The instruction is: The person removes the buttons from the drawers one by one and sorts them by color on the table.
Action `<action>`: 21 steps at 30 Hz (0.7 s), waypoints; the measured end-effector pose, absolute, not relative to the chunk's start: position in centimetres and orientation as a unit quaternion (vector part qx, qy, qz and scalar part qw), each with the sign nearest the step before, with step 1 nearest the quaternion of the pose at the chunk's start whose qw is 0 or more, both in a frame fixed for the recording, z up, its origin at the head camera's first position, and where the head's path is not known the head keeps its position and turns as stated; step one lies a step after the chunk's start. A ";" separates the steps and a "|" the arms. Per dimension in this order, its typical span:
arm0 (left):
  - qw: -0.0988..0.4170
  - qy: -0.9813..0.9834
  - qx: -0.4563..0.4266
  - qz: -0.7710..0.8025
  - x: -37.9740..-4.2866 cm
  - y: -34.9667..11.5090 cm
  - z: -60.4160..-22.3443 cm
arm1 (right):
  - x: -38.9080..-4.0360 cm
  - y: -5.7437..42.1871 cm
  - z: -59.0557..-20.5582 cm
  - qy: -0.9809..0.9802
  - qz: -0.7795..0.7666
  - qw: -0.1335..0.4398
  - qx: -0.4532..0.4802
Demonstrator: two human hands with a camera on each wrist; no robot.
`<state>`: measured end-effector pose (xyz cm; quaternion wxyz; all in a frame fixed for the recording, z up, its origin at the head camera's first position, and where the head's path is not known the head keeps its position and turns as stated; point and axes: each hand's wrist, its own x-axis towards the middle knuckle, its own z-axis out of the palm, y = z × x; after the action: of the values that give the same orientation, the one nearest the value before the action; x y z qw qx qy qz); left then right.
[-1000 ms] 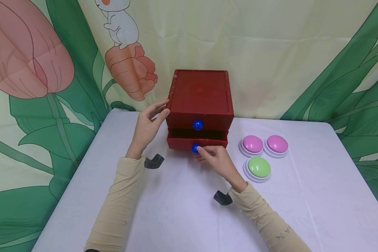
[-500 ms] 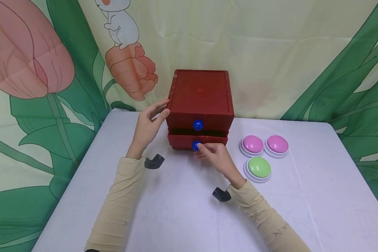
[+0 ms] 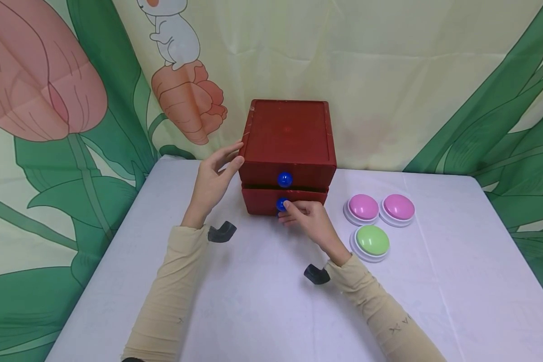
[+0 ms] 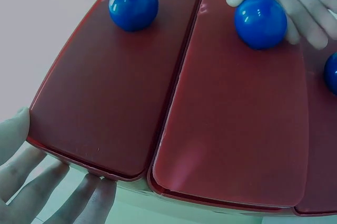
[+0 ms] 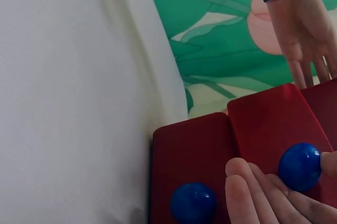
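Note:
A dark red drawer cabinet (image 3: pixel 287 133) stands at the back of the table, with blue ball knobs on its drawers. My right hand (image 3: pixel 312 223) pinches the middle drawer's knob (image 4: pixel 260 22) between thumb and fingers. That middle drawer (image 4: pixel 231 129) sits nearly flush, its front standing slightly proud of the others. Above it, the top drawer (image 4: pixel 100 87) is fully in. In the right wrist view the bottom drawer's knob (image 5: pixel 193 203) shows below my fingers. With fingers extended, my left hand (image 3: pixel 211 186) rests against the cabinet's left side.
Right of the cabinet, two pink push buttons (image 3: pixel 363 206) and a green one (image 3: pixel 372 240) sit on white bases. A white cloth covers the table (image 3: pixel 262 301). Behind it hangs a printed curtain (image 3: pixel 389 100). A black wrist mount (image 3: pixel 317 274) juts out beside each sleeve.
My right hand has pushed the middle drawer inward by its knob, and the dark gap above it has closed up. My left hand has stayed at the cabinet's side.

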<state>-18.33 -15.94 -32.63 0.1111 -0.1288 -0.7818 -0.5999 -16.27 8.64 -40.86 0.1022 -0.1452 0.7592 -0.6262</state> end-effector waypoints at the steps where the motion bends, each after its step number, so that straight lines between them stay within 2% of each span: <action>1: 0.112 -0.781 -0.129 -0.601 -18.6 -16.1 -33.0 | -16.3 8.6 -40.9 0.759 -0.627 0.103 -0.144; 21: 0.122 -0.780 -0.135 -0.599 -19.1 -16.3 -33.8 | -17.4 8.3 -41.3 0.749 -0.644 0.088 -0.132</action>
<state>-19.12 -16.34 -33.76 0.1222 -0.1348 -0.7801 -0.5986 -17.39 8.33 -41.35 0.0883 -0.1324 0.7487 -0.6435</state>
